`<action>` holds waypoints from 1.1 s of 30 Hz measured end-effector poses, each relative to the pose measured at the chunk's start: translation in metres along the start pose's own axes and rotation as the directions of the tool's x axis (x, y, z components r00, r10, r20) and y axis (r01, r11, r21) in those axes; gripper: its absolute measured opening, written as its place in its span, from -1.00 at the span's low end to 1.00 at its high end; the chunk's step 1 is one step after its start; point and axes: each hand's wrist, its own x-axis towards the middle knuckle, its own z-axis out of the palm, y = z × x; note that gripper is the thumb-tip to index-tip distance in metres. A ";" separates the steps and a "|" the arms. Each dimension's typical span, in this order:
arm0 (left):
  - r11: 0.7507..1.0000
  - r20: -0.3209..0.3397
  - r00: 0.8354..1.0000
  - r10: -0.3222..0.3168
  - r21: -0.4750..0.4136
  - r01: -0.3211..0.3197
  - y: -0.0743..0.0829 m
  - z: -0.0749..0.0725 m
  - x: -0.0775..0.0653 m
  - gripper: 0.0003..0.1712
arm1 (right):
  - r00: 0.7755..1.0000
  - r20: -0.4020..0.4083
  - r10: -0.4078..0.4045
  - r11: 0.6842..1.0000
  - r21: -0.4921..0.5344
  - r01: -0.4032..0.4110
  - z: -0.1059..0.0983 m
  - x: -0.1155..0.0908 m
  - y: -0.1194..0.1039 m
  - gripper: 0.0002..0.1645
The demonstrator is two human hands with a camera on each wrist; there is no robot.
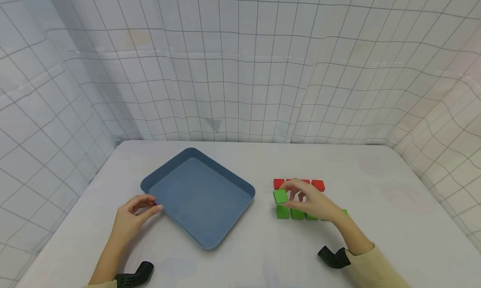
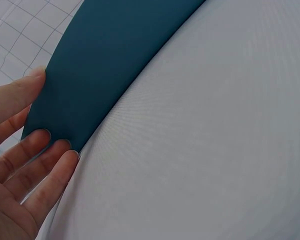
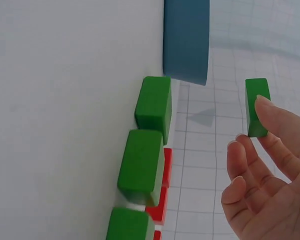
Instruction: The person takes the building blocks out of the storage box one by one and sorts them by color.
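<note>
My right hand (image 1: pixel 315 203) pinches a small green block (image 1: pixel 280 196) between thumb and fingers. It is raised above a row of green blocks (image 1: pixel 297 214) on the table; the hand and forearm partly cover that row. In the right wrist view the thumb lies on the side of the held block (image 3: pixel 257 107), and the other fingers curl below it. At the blue tray (image 1: pixel 197 192), my left hand (image 1: pixel 131 219) grips the left edge. The left wrist view shows its thumb at the rim and several fingertips against the tray wall (image 2: pixel 95 70).
Behind the green blocks is a row of red blocks (image 1: pixel 317 185), partly hidden by the right hand. The tray lies turned at an angle, left of both rows. White gridded curtains (image 1: pixel 233 71) enclose the white table (image 1: pixel 255 254) at the back and sides.
</note>
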 end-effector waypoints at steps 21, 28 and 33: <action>0.999 0.018 0.999 -0.031 -0.013 0.032 0.002 0.001 -0.001 -0.66 | 0.996 -0.090 0.006 0.995 -0.104 -0.015 -0.044 -0.073 0.035 -0.54; 1.000 0.020 0.999 -0.030 -0.007 0.030 0.002 0.000 -0.001 -0.66 | 0.992 -0.112 0.052 0.989 -0.134 -0.067 -0.061 -0.096 0.046 -0.55; 0.999 0.021 0.999 -0.032 -0.002 0.032 0.002 0.000 -0.001 -0.66 | 0.988 -0.135 0.070 0.986 -0.144 -0.089 -0.069 -0.111 0.052 -0.55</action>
